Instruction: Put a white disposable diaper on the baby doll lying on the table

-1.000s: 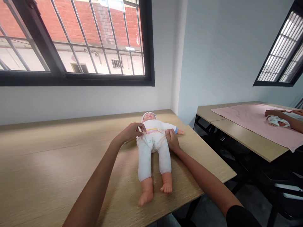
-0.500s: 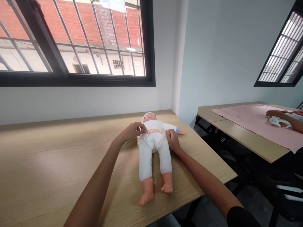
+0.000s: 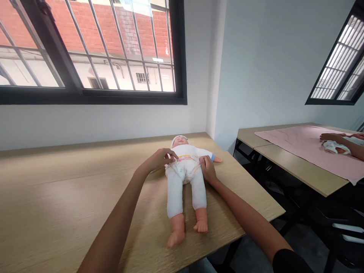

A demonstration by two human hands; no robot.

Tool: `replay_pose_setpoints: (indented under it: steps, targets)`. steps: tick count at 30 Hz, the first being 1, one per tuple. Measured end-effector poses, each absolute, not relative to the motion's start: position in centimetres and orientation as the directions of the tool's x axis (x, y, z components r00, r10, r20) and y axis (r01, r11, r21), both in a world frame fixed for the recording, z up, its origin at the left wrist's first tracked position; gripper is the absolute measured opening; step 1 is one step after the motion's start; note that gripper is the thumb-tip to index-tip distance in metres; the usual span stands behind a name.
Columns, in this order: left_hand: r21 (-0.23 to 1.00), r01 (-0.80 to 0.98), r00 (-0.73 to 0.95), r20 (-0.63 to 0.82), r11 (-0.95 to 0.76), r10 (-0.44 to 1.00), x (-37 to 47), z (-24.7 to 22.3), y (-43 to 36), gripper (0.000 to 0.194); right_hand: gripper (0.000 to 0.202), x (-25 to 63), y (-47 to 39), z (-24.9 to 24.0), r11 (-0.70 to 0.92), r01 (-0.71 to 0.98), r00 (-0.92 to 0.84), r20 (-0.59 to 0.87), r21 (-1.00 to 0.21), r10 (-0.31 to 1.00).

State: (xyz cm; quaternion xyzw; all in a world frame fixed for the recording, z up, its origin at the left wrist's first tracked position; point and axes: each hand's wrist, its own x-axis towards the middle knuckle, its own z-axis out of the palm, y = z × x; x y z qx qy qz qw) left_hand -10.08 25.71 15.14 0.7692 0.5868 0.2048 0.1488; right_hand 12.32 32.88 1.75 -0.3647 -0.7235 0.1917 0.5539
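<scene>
A baby doll [image 3: 174, 193] lies on its back on the wooden table, its head at the far side and its bare feet towards me. It has a white body and a white cap. Around its hips is a white diaper [image 3: 186, 168] with a yellow and pink waistband. My left hand [image 3: 162, 158] pinches the diaper's edge at the left of the waist, fingers bent over the band. On the opposite side, my right hand [image 3: 208, 168] is closed on the diaper's side edge by the doll's hip. The fingertips of my right hand are partly hidden.
The table [image 3: 71, 197] runs along the wall beneath a barred window [image 3: 119, 49]. To the right, across a gap, stands another table with a pink cloth [image 3: 298, 144]. Another person's hands [image 3: 331, 137] rest there by a doll in white [image 3: 337, 147].
The fingers of my left hand have straightened a little and moved slightly inward over the waistband. My right hand and the doll stay where they were.
</scene>
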Motion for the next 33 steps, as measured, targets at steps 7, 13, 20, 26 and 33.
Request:
replay_pose_setpoints:
  steps: [7, 13, 20, 26, 33]
  targets:
    - [0.491, 0.826, 0.236, 0.143, -0.276, 0.961, -10.13, 15.19, 25.61, 0.027, 0.027, 12.27, 32.81, 1.88, 0.660, 0.311, -0.119, 0.661, -0.684, 0.741]
    - [0.465, 0.838, 0.245, 0.146, -0.285, 0.958, -10.36, 15.17, 25.87, 0.026, 0.026, 12.29, 32.98, 1.74, 0.670, 0.311, -0.118, 0.672, -0.674, 0.731]
    - [0.490, 0.832, 0.230, 0.122, -0.260, 0.966, -10.55, 15.35, 25.77, 0.023, 0.026, 12.30, 32.91, 1.76, 0.667, 0.301, -0.114, 0.669, -0.682, 0.735]
    - [0.438, 0.871, 0.197, 0.109, -0.225, 0.974, -10.33, 15.69, 25.69, 0.024, 0.025, 12.30, 33.21, 1.59, 0.665, 0.312, -0.117, 0.667, -0.679, 0.736]
    - [0.434, 0.877, 0.183, 0.099, -0.208, 0.978, -10.29, 15.87, 25.40, 0.022, 0.027, 12.35, 33.11, 1.55, 0.669, 0.301, -0.117, 0.669, -0.680, 0.734]
